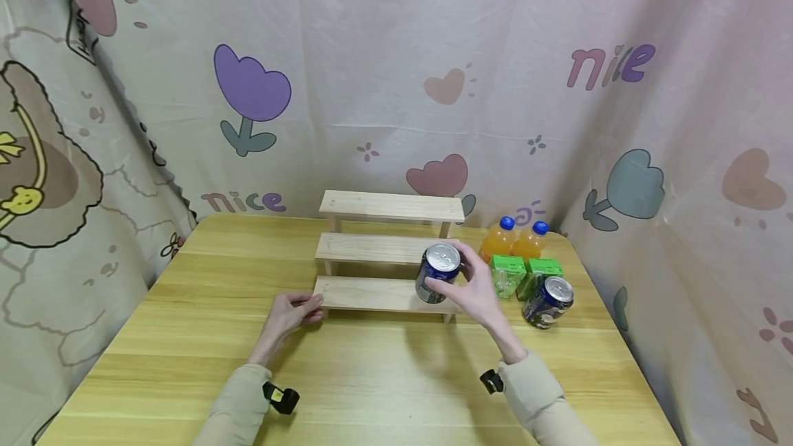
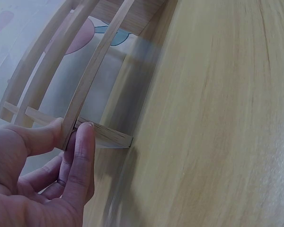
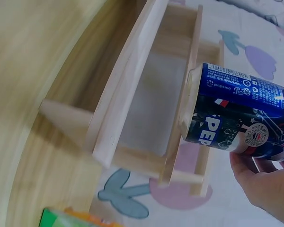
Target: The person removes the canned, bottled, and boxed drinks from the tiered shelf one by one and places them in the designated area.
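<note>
A three-tier wooden step rack stands on the table. My left hand pinches the left end of its lowest board, thumb on top and fingers underneath, as the left wrist view shows at the board's end. In my right hand is a dark blue Pepsi can, gripped round its side between thumb and fingers. The can is upright at the right part of the rack, in front of the middle tier. In the right wrist view the can appears apart from the lowest board, its base toward the rack.
Right of the rack, a second dark blue can stands in front of two green drink cartons. Behind these are two orange juice bottles with blue caps. A patterned curtain hangs behind the wooden table.
</note>
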### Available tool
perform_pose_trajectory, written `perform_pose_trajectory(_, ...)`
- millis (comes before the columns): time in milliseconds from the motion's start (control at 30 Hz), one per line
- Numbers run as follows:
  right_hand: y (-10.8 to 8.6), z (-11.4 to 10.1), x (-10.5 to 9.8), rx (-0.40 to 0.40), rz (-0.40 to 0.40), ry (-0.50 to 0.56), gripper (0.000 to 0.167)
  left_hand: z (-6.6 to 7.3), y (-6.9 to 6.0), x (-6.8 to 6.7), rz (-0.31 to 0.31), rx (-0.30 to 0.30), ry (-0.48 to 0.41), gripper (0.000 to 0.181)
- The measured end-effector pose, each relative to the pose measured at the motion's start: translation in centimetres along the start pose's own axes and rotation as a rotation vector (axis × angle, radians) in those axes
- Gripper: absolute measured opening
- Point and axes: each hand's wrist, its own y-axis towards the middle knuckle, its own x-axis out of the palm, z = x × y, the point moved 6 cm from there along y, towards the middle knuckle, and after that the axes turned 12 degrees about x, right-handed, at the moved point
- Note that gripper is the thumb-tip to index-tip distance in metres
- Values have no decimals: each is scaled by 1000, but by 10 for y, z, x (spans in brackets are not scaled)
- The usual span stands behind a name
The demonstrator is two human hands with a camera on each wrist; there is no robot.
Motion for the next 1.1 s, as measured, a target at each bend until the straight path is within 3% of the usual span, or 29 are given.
perform_pose_trajectory(567,-12,29,-60,106,124,-17,68,1,0,0,3,-17,-5,40)
perform_pose_trajectory(767,-17,37,-71,134,156,15,68,1,0,0,1,-9,-5,39)
perform_pose_trajectory(1100,-22,55,-84,251,196,-4,71,1,-2,0,4,-14,-6,40)
